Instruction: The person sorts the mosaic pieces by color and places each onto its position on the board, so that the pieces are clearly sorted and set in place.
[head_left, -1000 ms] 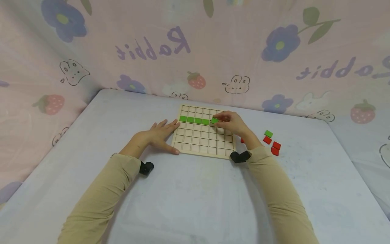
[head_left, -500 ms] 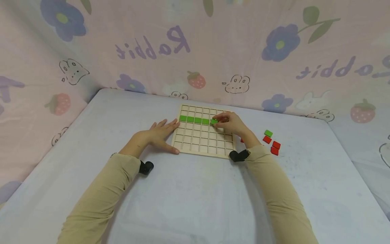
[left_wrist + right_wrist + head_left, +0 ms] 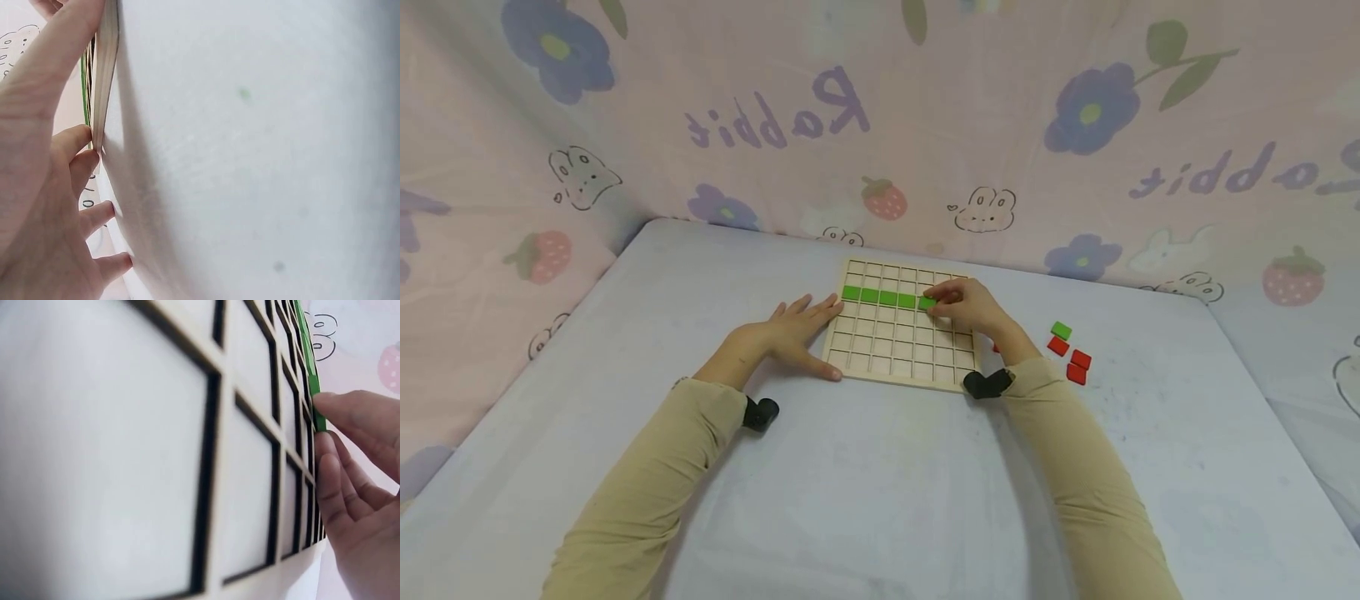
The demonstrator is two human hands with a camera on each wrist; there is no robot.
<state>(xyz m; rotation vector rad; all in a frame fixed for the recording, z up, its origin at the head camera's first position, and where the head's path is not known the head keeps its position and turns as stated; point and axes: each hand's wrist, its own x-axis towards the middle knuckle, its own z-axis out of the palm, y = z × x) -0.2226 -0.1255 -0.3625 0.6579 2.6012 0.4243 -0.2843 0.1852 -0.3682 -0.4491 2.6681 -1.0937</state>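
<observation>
A pale wooden grid board (image 3: 895, 346) lies on the white table, with several green tiles (image 3: 887, 298) set side by side in one row of its cells. My right hand (image 3: 966, 304) pinches another green tile (image 3: 927, 303) between thumb and fingers, at the cell right of that row. In the right wrist view, the fingers of the right hand (image 3: 362, 481) meet the thin green tile (image 3: 314, 394) at the board's surface. Spread out flat, my left hand (image 3: 786, 337) touches the board's left edge; the left wrist view shows its fingertips by the board's side (image 3: 106, 69).
Right of the board lie a loose green tile (image 3: 1061, 330) and several red tiles (image 3: 1077, 373). One red tile (image 3: 997, 347) is partly hidden by the right wrist. A patterned cloth (image 3: 910, 125) hangs behind the table (image 3: 865, 492).
The pinched green tile has gone from tilted to lying nearly flat at its cell, with the right hand lowering slightly. My left hand has stayed in place.
</observation>
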